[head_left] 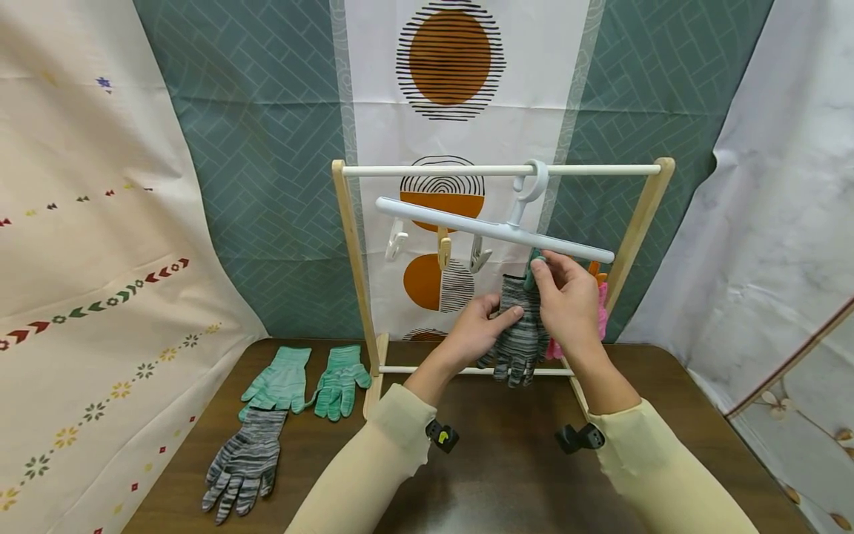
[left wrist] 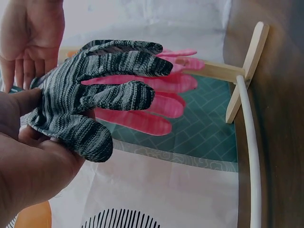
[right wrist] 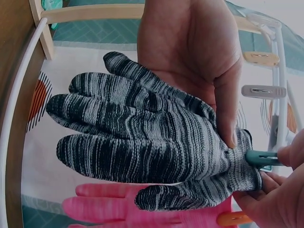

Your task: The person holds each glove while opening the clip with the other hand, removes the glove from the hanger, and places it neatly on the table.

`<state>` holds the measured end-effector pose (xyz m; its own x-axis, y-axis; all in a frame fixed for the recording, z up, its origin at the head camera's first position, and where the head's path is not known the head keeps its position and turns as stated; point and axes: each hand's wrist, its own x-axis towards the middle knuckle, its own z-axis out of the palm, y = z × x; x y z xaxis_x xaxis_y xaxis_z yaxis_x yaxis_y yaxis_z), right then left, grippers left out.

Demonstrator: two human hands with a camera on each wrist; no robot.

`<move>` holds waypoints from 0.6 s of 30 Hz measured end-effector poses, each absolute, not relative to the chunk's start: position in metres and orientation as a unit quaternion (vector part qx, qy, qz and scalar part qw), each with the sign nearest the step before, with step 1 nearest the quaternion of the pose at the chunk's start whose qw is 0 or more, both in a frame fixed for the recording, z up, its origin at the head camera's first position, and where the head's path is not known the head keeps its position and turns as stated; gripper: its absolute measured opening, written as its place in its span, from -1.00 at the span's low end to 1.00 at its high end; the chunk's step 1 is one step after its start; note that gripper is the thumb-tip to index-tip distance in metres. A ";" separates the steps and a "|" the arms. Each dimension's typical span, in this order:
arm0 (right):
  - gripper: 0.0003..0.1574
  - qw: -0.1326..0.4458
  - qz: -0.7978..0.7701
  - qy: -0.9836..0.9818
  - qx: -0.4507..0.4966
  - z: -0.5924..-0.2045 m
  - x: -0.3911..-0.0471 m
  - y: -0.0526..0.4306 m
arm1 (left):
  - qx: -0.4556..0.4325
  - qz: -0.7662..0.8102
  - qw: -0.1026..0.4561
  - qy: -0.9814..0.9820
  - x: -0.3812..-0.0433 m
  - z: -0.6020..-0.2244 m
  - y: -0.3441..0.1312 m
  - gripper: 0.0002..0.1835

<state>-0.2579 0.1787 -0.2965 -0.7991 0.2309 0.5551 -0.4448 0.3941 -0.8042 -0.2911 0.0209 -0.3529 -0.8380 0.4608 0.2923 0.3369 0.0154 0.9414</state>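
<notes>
A black-and-grey striped knit glove point(head_left: 517, 343) hangs fingers down below a white hanger point(head_left: 460, 222). My left hand point(head_left: 475, 330) grips it near the cuff, thumb in front, as the left wrist view also shows. A dark green clothespin point(right wrist: 260, 158) sits over the cuff edge in the right wrist view. My right hand point(head_left: 570, 300) pinches that clothespin between thumb and fingers, just under the hanger bar. Behind the striped glove hangs a pink glove point(left wrist: 164, 102), with an orange clothespin point(right wrist: 232, 218) at its cuff.
The tilted hanger hooks over a rack's white rail point(head_left: 434, 170). White point(head_left: 396, 243), tan point(head_left: 444, 251) and grey clothespins point(head_left: 479, 256) dangle from it. Left on the brown table point(head_left: 494, 467) lie green gloves point(head_left: 283, 380) and another striped glove point(head_left: 245, 461).
</notes>
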 end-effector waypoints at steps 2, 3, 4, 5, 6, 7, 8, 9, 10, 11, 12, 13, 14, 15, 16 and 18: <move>-0.47 0.312 0.546 -0.774 0.066 -0.296 -0.259 0.179 | 0.281 0.644 0.047 0.710 -0.291 -0.353 0.022 -0.71; -0.48 0.314 0.546 -0.774 0.064 -0.296 -0.259 0.179 | 0.282 0.643 0.045 0.711 -0.291 -0.354 0.022 -0.72; -0.48 0.316 0.545 -0.774 0.062 -0.296 -0.259 0.179 | 0.282 0.641 0.043 0.712 -0.291 -0.353 0.022 -0.72; -0.48 0.319 0.544 -0.773 0.061 -0.296 -0.260 0.179 | 0.282 0.640 0.042 0.713 -0.291 -0.354 0.022 -0.73; -0.49 0.322 0.543 -0.773 0.059 -0.296 -0.260 0.179 | 0.281 0.639 0.040 0.715 -0.291 -0.354 0.022 -0.73; -0.50 0.325 0.543 -0.772 0.058 -0.296 -0.260 0.179 | 0.281 0.639 0.039 0.715 -0.291 -0.354 0.022 -0.73; -0.50 0.328 0.541 -0.772 0.057 -0.296 -0.261 0.179 | 0.280 0.640 0.039 0.715 -0.292 -0.354 0.022 -0.73; -0.50 0.331 0.540 -0.772 0.057 -0.296 -0.261 0.179 | 0.279 0.640 0.039 0.715 -0.292 -0.354 0.022 -0.72; -0.51 0.335 0.537 -0.772 0.057 -0.297 -0.261 0.179 | 0.278 0.641 0.039 0.715 -0.292 -0.355 0.022 -0.72; -0.51 0.338 0.534 -0.773 0.057 -0.297 -0.262 0.179 | 0.276 0.643 0.041 0.713 -0.291 -0.355 0.021 -0.72; -0.52 0.341 0.532 -0.773 0.057 -0.297 -0.262 0.179 | 0.275 0.646 0.043 0.711 -0.291 -0.355 0.021 -0.72; -0.52 0.344 0.529 -0.774 0.057 -0.297 -0.262 0.179 | 0.272 0.648 0.045 0.710 -0.291 -0.355 0.021 -0.71; -0.53 0.346 0.526 -0.775 0.057 -0.297 -0.262 0.179 | 0.270 0.650 0.047 0.709 -0.291 -0.355 0.021 -0.71; -0.53 0.348 0.523 -0.776 0.057 -0.297 -0.262 0.179 | 0.268 0.652 0.048 0.708 -0.291 -0.355 0.020 -0.70; -0.53 0.350 0.521 -0.776 0.057 -0.298 -0.263 0.180 | 0.266 0.654 0.050 0.707 -0.291 -0.355 0.020 -0.70; -0.54 0.352 0.519 -0.777 0.057 -0.298 -0.263 0.180 | 0.264 0.653 0.050 0.709 -0.291 -0.356 0.020 -0.69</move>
